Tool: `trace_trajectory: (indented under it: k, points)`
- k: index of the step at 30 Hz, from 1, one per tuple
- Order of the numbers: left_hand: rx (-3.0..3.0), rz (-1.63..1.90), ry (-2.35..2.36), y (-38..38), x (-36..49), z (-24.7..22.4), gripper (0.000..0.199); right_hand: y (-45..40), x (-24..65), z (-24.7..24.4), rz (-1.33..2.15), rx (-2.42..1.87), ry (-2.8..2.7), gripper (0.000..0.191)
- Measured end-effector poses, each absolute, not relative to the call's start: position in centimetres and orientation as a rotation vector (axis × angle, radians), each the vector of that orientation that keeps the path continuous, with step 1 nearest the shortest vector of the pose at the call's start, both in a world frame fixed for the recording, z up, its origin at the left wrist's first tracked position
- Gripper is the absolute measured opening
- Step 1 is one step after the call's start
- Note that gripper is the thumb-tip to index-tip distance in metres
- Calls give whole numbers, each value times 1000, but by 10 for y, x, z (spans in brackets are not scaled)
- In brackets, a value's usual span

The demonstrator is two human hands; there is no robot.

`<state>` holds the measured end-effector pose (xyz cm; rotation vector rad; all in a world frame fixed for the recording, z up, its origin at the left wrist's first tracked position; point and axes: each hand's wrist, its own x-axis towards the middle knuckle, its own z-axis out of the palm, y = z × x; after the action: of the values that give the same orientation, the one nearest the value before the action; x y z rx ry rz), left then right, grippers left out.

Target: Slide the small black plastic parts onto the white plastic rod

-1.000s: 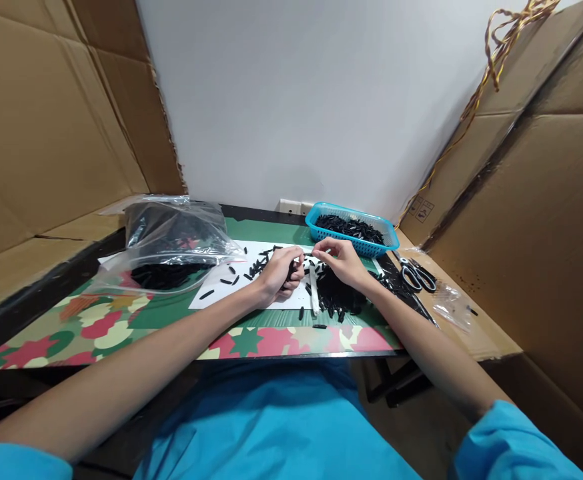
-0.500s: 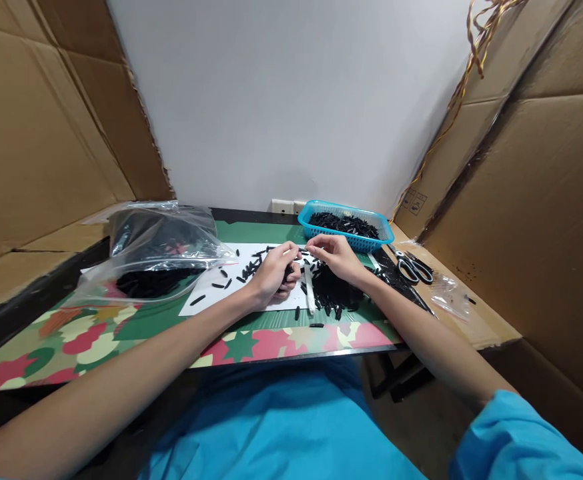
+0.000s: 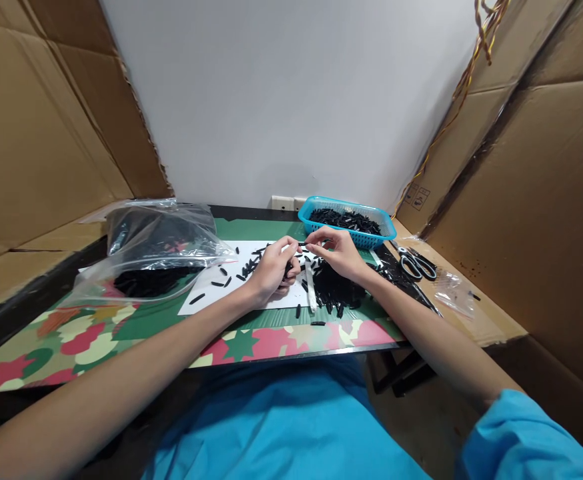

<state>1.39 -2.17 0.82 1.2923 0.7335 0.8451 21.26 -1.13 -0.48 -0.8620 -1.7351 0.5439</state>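
Observation:
Between my two hands is a small black elongated piece (image 3: 302, 244), its ends pinched by the fingertips of both. My left hand (image 3: 275, 270) is closed, its lower fingers curled over more black that I cannot make out clearly. My right hand (image 3: 337, 253) pinches the piece from the right, above a heap of black pieces (image 3: 335, 288). Several loose black pieces (image 3: 249, 265) lie scattered on the white sheet (image 3: 196, 288) beneath my left hand. A narrow white strip (image 3: 311, 293) stands between the sheet's loose pieces and the heap.
A blue basket (image 3: 389, 233) of black pieces stands at the back. Left lies a clear zip bag (image 3: 171, 247) with black contents. Scissors (image 3: 417, 265) and a small clear bag (image 3: 454, 293) are on the right. Cardboard walls (image 3: 536, 200) flank the table.
My hands have stayed nearly in place. The fingertips now hold a black piece visibly stretched between them. The view has shifted slightly.

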Motion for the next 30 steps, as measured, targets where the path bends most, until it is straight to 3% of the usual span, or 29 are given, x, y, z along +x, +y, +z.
trace_trajectory:
  k: [30]
  points:
    - [1275,846,759,-20,14,6,28,-8,213,-7,562,-916,-1755,48]
